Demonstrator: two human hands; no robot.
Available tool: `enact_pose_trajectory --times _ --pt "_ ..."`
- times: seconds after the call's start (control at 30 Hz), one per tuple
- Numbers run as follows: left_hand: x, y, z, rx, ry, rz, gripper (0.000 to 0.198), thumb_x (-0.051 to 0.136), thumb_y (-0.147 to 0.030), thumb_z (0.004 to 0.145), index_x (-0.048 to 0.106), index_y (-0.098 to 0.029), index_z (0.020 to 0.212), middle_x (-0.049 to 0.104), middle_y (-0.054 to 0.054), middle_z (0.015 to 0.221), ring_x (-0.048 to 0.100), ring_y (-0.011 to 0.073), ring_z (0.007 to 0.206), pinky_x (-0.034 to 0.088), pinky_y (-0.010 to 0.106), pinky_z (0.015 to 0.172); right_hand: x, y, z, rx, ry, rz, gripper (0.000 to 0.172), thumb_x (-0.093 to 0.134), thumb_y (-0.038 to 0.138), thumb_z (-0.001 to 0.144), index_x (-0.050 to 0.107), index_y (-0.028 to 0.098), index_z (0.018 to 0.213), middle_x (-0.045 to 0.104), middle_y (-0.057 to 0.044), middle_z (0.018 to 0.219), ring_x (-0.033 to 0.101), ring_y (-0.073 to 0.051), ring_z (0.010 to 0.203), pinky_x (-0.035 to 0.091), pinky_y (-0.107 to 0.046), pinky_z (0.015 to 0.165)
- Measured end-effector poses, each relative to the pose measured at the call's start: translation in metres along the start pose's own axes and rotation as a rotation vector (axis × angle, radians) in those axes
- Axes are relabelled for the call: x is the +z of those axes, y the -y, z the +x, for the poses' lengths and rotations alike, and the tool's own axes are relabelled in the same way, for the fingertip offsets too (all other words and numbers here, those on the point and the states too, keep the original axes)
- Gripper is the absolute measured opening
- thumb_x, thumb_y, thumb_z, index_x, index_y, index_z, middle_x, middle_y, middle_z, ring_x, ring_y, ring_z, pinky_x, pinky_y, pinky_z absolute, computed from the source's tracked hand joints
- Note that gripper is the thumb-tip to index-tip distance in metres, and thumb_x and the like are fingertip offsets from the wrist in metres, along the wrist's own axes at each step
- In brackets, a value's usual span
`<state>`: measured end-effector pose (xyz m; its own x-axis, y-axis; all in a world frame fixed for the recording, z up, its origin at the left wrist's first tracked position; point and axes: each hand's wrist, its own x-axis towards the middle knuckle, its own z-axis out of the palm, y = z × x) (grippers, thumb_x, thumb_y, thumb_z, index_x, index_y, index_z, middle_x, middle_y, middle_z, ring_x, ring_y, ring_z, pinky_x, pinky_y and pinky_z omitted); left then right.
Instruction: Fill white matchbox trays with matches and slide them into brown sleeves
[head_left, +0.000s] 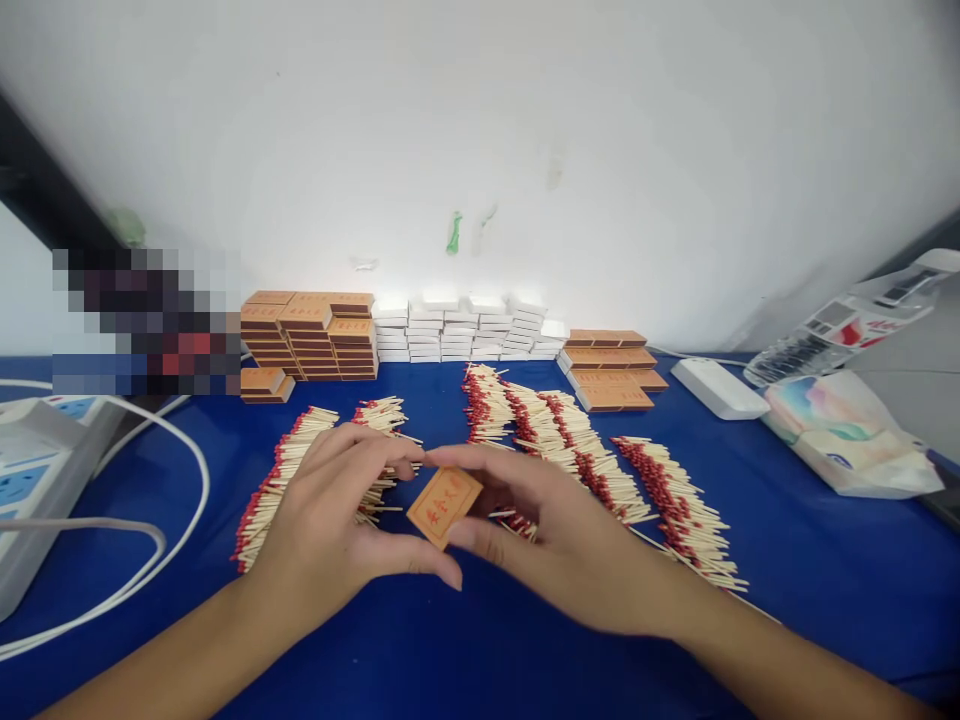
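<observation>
A small orange matchbox (445,506) with red characters on its face is tilted between my hands, above the blue table (420,640). My right hand (551,530) grips it from the right, thumb on its lower right edge and fingers at the upper side. At its left, my left hand (337,515) is open, thumb and fingers spread apart close around the box; whether a fingertip touches it I cannot tell. Behind the hands lie heaps of red-tipped matches (281,480), partly hidden by my left hand. More matches (686,510) lie in rows to the right.
Stacked orange matchboxes (307,335) stand at the back left, white inner trays (442,330) beside them, and more orange boxes (607,370) rightward. A white adapter (720,388), tissue pack (847,430) and plastic bottle (840,325) lie right. A power strip (37,480) and looping white cables sit left.
</observation>
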<state>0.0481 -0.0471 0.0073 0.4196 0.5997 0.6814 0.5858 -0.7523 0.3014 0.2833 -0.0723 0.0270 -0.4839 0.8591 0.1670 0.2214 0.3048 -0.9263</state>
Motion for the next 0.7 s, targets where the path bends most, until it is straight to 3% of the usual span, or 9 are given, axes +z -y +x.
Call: enact_pose_trajectory --times 0.1,0.23,0.33,0.4,0.5,0.7 --pt "-0.002 0.000 0.000 -0.019 0.001 0.052 0.068 0.080 -0.073 0.073 0.064 -0.023 0.117 0.075 0.002 0.101 0.067 0.0217 0.095 0.052 0.036 0.089 -0.042 0.003 0.006 -0.002 -0.203 -0.080 0.040 0.073 0.043 0.095 0.071 0.028 0.132 0.075 -0.007 0.129 0.074 -0.022 0.104 0.062 -0.038 0.090" --pt "-0.002 0.000 -0.003 0.035 0.016 0.034 0.055 0.079 -0.062 0.084 0.064 -0.022 0.118 0.076 0.005 0.108 0.067 0.0228 0.102 0.052 0.038 0.096 -0.148 -0.004 -0.011 0.077 -0.633 -0.487 0.046 0.076 0.046 0.088 0.075 0.024 0.129 0.080 -0.011 0.111 0.073 -0.026 0.098 0.057 -0.041 0.088" --pt "0.000 -0.002 -0.006 0.090 0.044 0.003 0.049 0.079 -0.056 0.088 0.065 -0.021 0.118 0.076 0.006 0.109 0.067 0.0237 0.107 0.051 0.039 0.099 -0.221 -0.029 -0.039 0.429 -0.689 -0.722 0.041 0.071 0.039 0.090 0.075 0.026 0.129 0.080 -0.012 0.109 0.073 -0.028 0.099 0.053 -0.042 0.087" --pt "0.001 -0.004 -0.006 0.115 0.051 -0.008 0.047 0.080 -0.053 0.088 0.066 -0.020 0.118 0.076 0.006 0.108 0.067 0.0241 0.109 0.051 0.039 0.101 -0.250 -0.050 -0.055 0.623 -0.626 -0.728 0.039 0.067 0.033 0.091 0.074 0.022 0.128 0.080 -0.014 0.110 0.075 -0.028 0.095 0.054 -0.042 0.085" --pt "0.000 -0.005 -0.005 0.137 0.049 -0.018 0.046 0.083 -0.049 0.087 0.066 -0.019 0.118 0.076 0.006 0.108 0.067 0.0240 0.109 0.051 0.039 0.101 -0.263 -0.073 -0.065 0.764 -0.514 -0.609 0.034 0.069 0.026 0.087 0.075 0.021 0.120 0.080 -0.017 0.107 0.076 -0.030 0.093 0.056 -0.040 0.084" --pt "0.001 -0.002 -0.002 0.134 0.058 -0.011 0.041 0.084 -0.041 0.088 0.067 -0.019 0.118 0.075 0.007 0.110 0.067 0.0244 0.109 0.051 0.042 0.102 -0.251 -0.084 -0.057 0.735 -0.482 -0.731 0.034 0.074 0.022 0.084 0.073 0.020 0.118 0.075 -0.018 0.126 0.074 -0.028 0.106 0.056 -0.033 0.085"
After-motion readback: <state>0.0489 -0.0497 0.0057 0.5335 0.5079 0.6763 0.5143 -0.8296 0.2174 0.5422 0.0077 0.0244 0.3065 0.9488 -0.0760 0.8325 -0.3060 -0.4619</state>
